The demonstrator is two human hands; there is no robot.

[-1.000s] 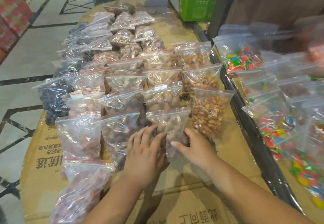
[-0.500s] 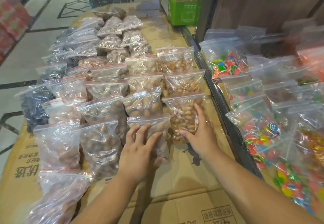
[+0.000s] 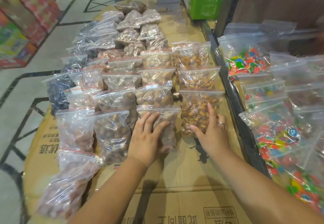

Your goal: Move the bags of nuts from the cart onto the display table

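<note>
Your right hand grips the bag of orange-brown nuts at its lower right corner. The thumb braces against the bottom edge, the forefinger lies along the face, and the other fingers curl round the right side. That hold looks chosen for steering rather than lifting, because the bag already lies flat on the display table at the near end of the rightmost column. From the corner you can slide or square it without bunching the loose plastic.

Your left hand is released, with its fingers spread straight and pressing down on the bag of pale nuts, the nearest one in the next column. Its likely job is to pin that bag so it does not creep while its neighbour is nudged beside it.

The bags run in columns away from you, and each zip seal tucks under the bag behind. This overlap keeps the contents showing and probably explains why new bags join at the near end. Like goes with like — dark fruit on the far left, pale nuts in the middle, orange-brown ones on the right.

The flattened cardboard covering the table gives slippery bags a surface to rest on.

Beyond the dark rail on your right lie bags of coloured sweets, which are not part of this job. I cannot tell where the cart stands, so I would judge this a tidying step between trips.
</note>
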